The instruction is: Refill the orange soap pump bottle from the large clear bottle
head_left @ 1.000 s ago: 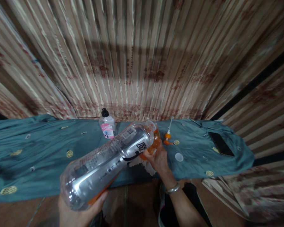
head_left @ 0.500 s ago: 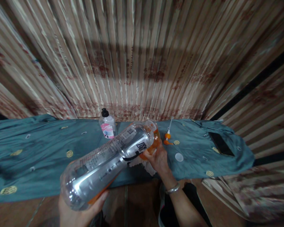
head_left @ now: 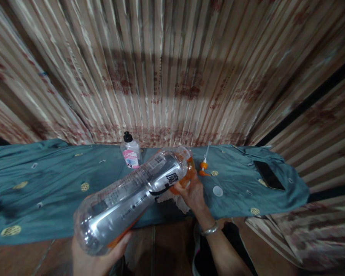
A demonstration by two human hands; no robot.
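Across the cloth's (head_left: 235, 203) near edge, left hand (head_left: 97, 262) cups a tilted clear bottle (head_left: 129, 197), right hand (head_left: 191, 189) clasps orange bottle (head_left: 191, 166).

A large, clear, black-lettered plastic bottle (head_left: 129, 193) slants, base near left, neck far right, against a translucent orange bottle (head_left: 190, 166) partly hidden behind it.

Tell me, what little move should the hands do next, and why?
Maybe the left hand should tip the big clear bottle a tiny bit more, gently, because it slants with its neck end at the orange container, which the right hand holds.
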